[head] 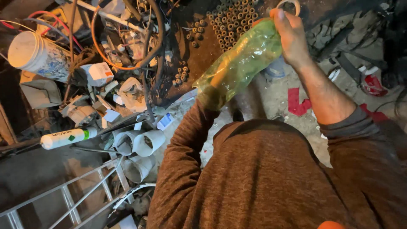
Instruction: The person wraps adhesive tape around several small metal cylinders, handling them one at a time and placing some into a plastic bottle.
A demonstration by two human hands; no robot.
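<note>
Right hand (290,36) in closed grip on green plastic bag's (241,63) top, left hand hidden inside bag, grip unclear, white tube (68,138), cut pipes (142,144), tangled cables (127,42) cluttering floor alongside

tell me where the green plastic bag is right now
In the head view, the green plastic bag sits upper centre, pulled over the left hand and gripped at its top by the right hand.

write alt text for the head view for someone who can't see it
Seen from above, a person in a brown sweater has the left hand inside a green plastic bag, while the right hand grips its far end. Below lies a cluttered floor with white pipe fittings, cables and a white tube.
</note>
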